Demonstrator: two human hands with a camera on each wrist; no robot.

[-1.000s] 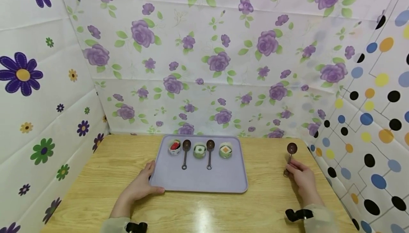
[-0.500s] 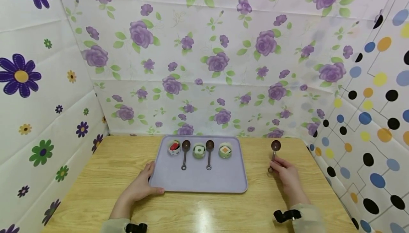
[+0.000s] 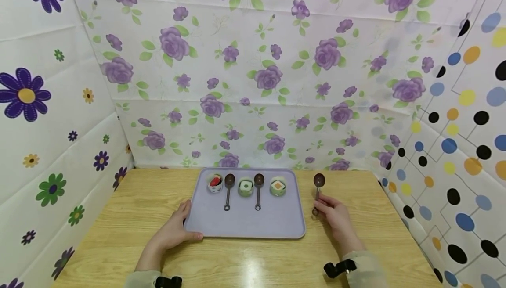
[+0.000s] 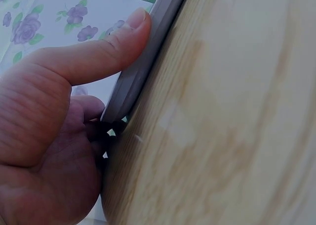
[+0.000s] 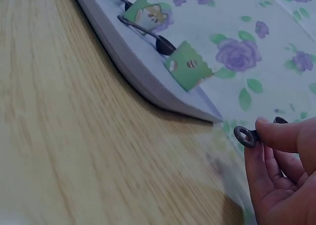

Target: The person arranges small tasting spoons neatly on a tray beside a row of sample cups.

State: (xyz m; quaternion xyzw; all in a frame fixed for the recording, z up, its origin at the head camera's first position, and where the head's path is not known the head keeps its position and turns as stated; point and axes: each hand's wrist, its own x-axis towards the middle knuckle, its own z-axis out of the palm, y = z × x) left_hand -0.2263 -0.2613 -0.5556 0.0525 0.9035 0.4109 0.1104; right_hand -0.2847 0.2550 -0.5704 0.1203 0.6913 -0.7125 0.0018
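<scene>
My left hand (image 3: 171,231) grips the front left corner of a lilac tray (image 3: 245,224), thumb (image 4: 131,34) on its front rim and fingers along its left side. With my right hand (image 3: 337,222) I pinch a brown spoon (image 3: 319,180) by its handle, right of the tray. In the right wrist view its ring end (image 5: 245,136) sticks out past my thumb. On the tray a dark spoon (image 3: 229,180) lies between a white cup (image 3: 215,183) with red content and a green cup (image 3: 245,187). Another spoon (image 3: 258,180) lies between that cup and a second green cup (image 3: 278,186).
The tray rests on a wooden table (image 3: 253,261), close to its back edge. A flowered cloth (image 3: 245,77) hangs behind, and a dotted cloth (image 3: 462,182) stands along the right side. Bare wood shows around the tray.
My right hand has moved left with the spoon, from the table's right side to near the tray's right edge. The left hand and the tray have stayed in place.
</scene>
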